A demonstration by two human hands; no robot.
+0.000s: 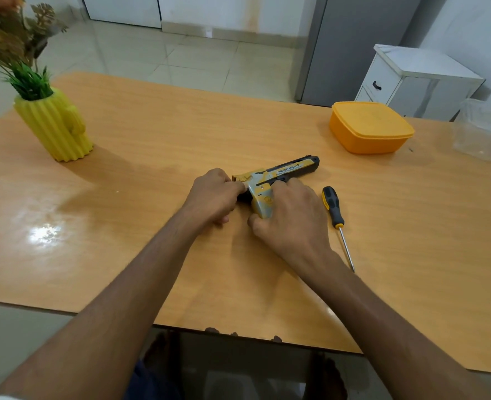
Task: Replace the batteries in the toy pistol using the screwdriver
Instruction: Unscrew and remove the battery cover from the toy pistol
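Wooden worktop (152, 157): toy pistol (270, 183) lies flat btwn both hands, barrel pointing away-right. Left hand (212, 197) curls on its rear, right hand (290, 215) grips the handle. Screwdriver (336, 217) lies just right of right hand, tip toward the person.

Both hands, left hand (214, 196) and right hand (291, 215), grip toy pistol (270, 180) on table (152, 145); screwdriver (335, 210) beside right.

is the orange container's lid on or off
On: the orange container at the table's far right has its lid seated flush over the rim.
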